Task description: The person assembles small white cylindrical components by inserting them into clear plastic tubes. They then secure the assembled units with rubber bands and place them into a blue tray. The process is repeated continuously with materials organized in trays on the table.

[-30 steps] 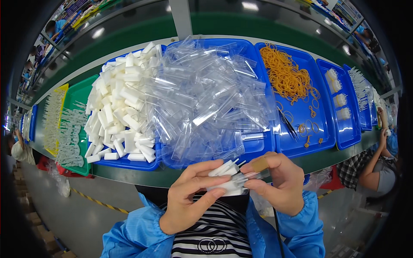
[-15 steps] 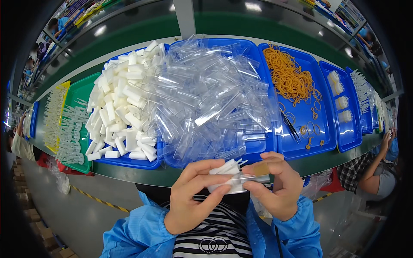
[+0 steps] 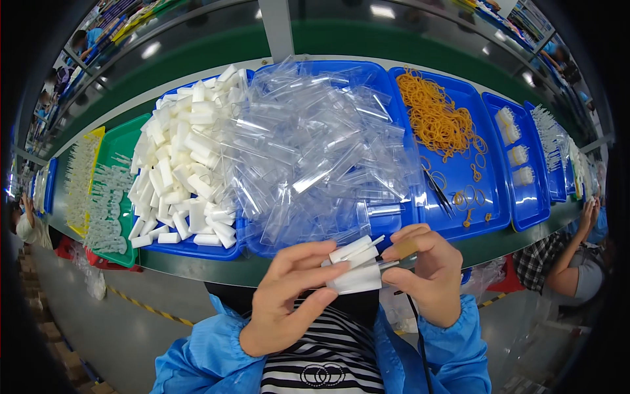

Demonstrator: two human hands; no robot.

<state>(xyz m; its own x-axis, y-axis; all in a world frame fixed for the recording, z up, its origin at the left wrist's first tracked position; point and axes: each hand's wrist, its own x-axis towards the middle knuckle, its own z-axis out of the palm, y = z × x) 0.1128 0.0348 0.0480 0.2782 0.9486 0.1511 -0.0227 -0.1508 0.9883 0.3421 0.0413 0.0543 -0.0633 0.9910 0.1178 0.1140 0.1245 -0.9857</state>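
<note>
Above my lap, my left hand [image 3: 289, 295] grips white foam blocks [image 3: 356, 279] between thumb and fingers. Thin white sticks [image 3: 367, 246] lie along the upper block, their tips poking out to the right. Close beside the blocks' right end is my right hand [image 3: 426, 276], closed in a pinch, with a tan wrap [image 3: 400, 249] on one finger. A clear plastic sleeve [image 3: 407, 262] shows between its thumb and fingers, partly hidden by them. How far the sleeve reaches over the sticks is hard to make out.
Ahead stand blue trays with white foam blocks [image 3: 177, 151], clear plastic sleeves [image 3: 315, 157], and orange rubber bands [image 3: 436, 115] beside black tweezers [image 3: 438, 193]. A green tray [image 3: 125, 141] and a yellow tray [image 3: 98, 148] stand left. Bundled white pieces [image 3: 518, 155] lie right. A co-worker's hand [image 3: 588, 213] shows far right.
The foam blocks have turned and shifted slightly right in my left hand, showing more of their white faces. The clear sleeve no longer covers the lower block's right end.
</note>
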